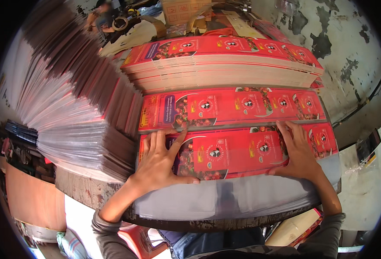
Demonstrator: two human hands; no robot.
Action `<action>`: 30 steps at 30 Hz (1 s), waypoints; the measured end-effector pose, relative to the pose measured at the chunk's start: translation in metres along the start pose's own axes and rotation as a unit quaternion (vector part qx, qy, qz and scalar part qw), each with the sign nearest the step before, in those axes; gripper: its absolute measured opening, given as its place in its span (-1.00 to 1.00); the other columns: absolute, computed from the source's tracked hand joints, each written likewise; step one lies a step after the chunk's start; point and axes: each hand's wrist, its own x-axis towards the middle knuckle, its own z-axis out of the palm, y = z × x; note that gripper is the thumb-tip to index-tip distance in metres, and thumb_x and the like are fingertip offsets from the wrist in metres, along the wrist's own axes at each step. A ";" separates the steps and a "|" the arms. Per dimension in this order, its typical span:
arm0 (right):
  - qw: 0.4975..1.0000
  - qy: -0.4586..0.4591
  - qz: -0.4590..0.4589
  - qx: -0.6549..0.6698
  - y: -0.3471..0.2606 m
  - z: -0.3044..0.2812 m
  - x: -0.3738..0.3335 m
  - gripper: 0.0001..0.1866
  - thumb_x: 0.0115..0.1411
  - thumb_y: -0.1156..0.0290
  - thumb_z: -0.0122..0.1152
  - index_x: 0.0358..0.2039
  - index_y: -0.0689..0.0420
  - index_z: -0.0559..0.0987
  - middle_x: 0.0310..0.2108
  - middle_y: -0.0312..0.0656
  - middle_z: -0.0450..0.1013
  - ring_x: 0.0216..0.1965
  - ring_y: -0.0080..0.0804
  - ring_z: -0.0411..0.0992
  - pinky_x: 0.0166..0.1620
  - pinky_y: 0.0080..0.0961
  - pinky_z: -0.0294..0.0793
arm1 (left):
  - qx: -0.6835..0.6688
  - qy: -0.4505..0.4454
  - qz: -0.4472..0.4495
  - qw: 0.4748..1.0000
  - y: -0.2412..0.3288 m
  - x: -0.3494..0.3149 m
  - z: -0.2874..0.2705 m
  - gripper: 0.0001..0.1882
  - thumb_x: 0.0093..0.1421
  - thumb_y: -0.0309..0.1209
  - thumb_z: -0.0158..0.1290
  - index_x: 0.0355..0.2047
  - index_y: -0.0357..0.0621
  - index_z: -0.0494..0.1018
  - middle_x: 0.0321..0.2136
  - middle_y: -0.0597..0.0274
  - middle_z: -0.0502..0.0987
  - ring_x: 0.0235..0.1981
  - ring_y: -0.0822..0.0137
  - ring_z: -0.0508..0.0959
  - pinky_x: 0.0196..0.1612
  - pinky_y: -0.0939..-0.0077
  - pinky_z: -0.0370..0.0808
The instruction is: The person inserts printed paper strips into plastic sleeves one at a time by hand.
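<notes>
A long red printed carton blank (233, 153) lies flat across the front of the table, over a pile of clear plastic sheets (177, 200). My left hand (158, 159) rests on its left part, fingers spread toward the far edge and thumb along the near edge. On its right part my right hand (298, 153) lies in the same way, its fingertips at the far edge. Both hands are open, pressed on the surface. I cannot tell whether the blank is inside a plastic sleeve. Just beyond it is another red printed blank (225, 103).
Behind, a tall stack of red cartons (225, 71) stands. To the left leans a high pile of plastic-wrapped flat packs (78, 108). The worn wooden table edge (87, 190) shows in front. A red plastic stool (141, 241) is below; another person (106, 19) sits far off.
</notes>
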 end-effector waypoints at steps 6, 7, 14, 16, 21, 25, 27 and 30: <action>0.997 0.042 -0.005 0.058 0.008 0.005 0.001 -0.10 -0.37 -0.10 0.48 -0.07 0.16 0.34 -0.12 -0.05 0.17 -0.09 -0.10 0.18 -0.02 -0.15 0.15 | -0.035 0.047 -0.013 0.998 -0.003 -0.001 0.003 0.01 -0.40 0.15 0.31 0.05 -0.15 0.34 -0.17 0.12 0.25 -0.10 0.15 0.26 -0.04 0.20 0.16; 0.997 0.053 -0.009 0.060 0.011 0.006 0.001 -0.18 -0.38 -0.07 0.49 -0.17 0.14 0.37 -0.19 -0.09 0.21 -0.14 -0.14 0.21 -0.06 -0.18 0.15 | -0.048 0.040 -0.005 0.998 -0.004 0.000 0.002 -0.07 -0.36 0.16 0.30 -0.01 -0.13 0.38 -0.22 0.13 0.27 -0.14 0.16 0.28 -0.06 0.19 0.16; 0.995 0.078 -0.056 -0.016 0.016 0.004 0.000 -0.27 -0.43 -0.07 0.44 -0.28 0.10 0.41 -0.31 -0.22 0.30 -0.19 -0.22 0.27 -0.08 -0.25 0.14 | -0.015 0.098 0.046 0.994 -0.006 -0.008 0.006 -0.26 -0.21 0.09 0.25 -0.09 -0.12 0.43 -0.24 0.18 0.34 -0.19 0.26 0.38 -0.04 0.20 0.15; 0.997 0.063 -0.047 -0.013 0.021 -0.001 -0.005 -0.19 -0.47 -0.07 0.46 -0.20 0.11 0.43 -0.23 -0.19 0.28 -0.14 -0.19 0.25 -0.06 -0.23 0.16 | -0.006 0.094 0.042 0.995 -0.005 -0.011 -0.004 -0.26 -0.18 0.07 0.24 -0.06 -0.15 0.41 -0.21 0.16 0.34 -0.15 0.23 0.37 -0.01 0.19 0.16; 0.999 0.013 0.009 0.049 -0.004 -0.005 -0.013 -0.08 -0.49 -0.08 0.50 -0.09 0.13 0.42 -0.12 -0.12 0.22 -0.08 -0.11 0.21 -0.04 -0.18 0.18 | -0.060 0.035 0.015 0.997 0.005 -0.019 -0.013 -0.21 -0.14 0.01 0.24 0.02 -0.25 0.35 -0.09 0.06 0.29 -0.09 0.07 0.35 0.01 0.19 0.23; 0.999 0.031 -0.006 0.016 -0.011 -0.006 -0.007 -0.05 -0.49 -0.11 0.51 -0.07 0.14 0.41 -0.14 -0.09 0.20 -0.12 -0.11 0.20 -0.05 -0.18 0.19 | -0.068 0.080 0.022 0.994 0.005 -0.017 -0.005 -0.22 -0.15 0.02 0.25 0.00 -0.26 0.37 -0.10 0.07 0.29 -0.12 0.10 0.36 -0.06 0.21 0.29; 0.999 0.030 -0.015 0.012 -0.008 -0.006 -0.007 -0.05 -0.49 -0.10 0.51 -0.06 0.15 0.41 -0.15 -0.10 0.20 -0.13 -0.12 0.20 -0.06 -0.19 0.19 | -0.039 0.079 0.022 0.996 0.005 -0.016 -0.005 -0.22 -0.17 0.02 0.27 -0.03 -0.27 0.40 -0.15 0.08 0.30 -0.18 0.12 0.36 -0.13 0.25 0.32; 0.999 0.039 -0.017 0.026 -0.006 -0.004 -0.005 -0.07 -0.48 -0.08 0.51 -0.07 0.15 0.40 -0.18 -0.11 0.21 -0.18 -0.16 0.21 -0.09 -0.20 0.20 | -0.044 0.085 0.026 0.995 0.004 -0.015 -0.004 -0.24 -0.19 0.01 0.27 -0.05 -0.25 0.43 -0.21 0.11 0.31 -0.25 0.16 0.36 -0.18 0.28 0.32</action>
